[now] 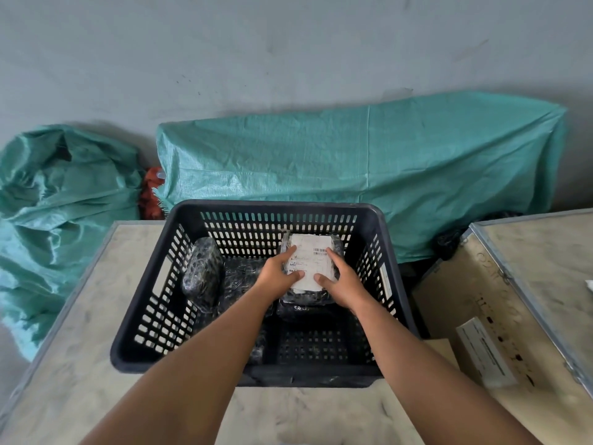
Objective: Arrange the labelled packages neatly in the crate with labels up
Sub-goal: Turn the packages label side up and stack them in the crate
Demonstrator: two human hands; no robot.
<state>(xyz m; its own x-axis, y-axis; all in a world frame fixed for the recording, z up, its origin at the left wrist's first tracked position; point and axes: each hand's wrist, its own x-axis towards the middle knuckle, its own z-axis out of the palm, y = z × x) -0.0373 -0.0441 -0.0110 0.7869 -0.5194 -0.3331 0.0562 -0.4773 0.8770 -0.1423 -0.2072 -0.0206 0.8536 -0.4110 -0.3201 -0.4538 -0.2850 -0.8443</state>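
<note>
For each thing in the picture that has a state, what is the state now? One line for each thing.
Crate: upright on the table, partly filled.
Labelled package: in the crate, label up, held from both sides.
Package at the left wall: standing on edge, no label showing.
Left hand: fingers on the labelled package.
Right hand: fingers on the labelled package.
Wooden box: lid shut.

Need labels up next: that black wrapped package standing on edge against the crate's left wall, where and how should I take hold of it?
Grip the upright package across its two broad faces near the top rounded edge, coming from above. It leans on the crate wall, so its outer face is hard to reach from the side; the top is free. Both hands, left and right, are on the label-up package.
</note>
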